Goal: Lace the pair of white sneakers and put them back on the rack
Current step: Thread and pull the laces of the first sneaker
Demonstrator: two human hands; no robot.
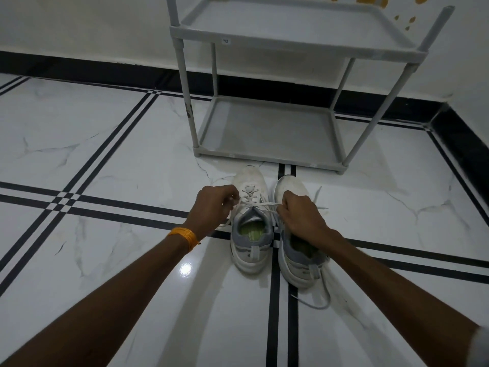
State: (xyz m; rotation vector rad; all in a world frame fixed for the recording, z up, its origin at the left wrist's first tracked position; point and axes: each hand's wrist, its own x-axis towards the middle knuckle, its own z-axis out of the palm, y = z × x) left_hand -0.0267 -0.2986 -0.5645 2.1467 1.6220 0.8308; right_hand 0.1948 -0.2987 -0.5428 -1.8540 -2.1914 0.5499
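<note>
both hands pinch the lace [264, 205] of the left sneaker [250, 221], pulled taut between the left hand [215, 205] and right hand [300, 213]. the right sneaker [299, 250] lies under the right fingers; beyond the fingertips stands the rack [264, 128].

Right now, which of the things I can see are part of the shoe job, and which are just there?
Part of the job:
left sneaker, its lace pulled taut
right sneaker
grey rack
left hand, right hand

Just there:
orange wrist thread
orange wall marks
</note>
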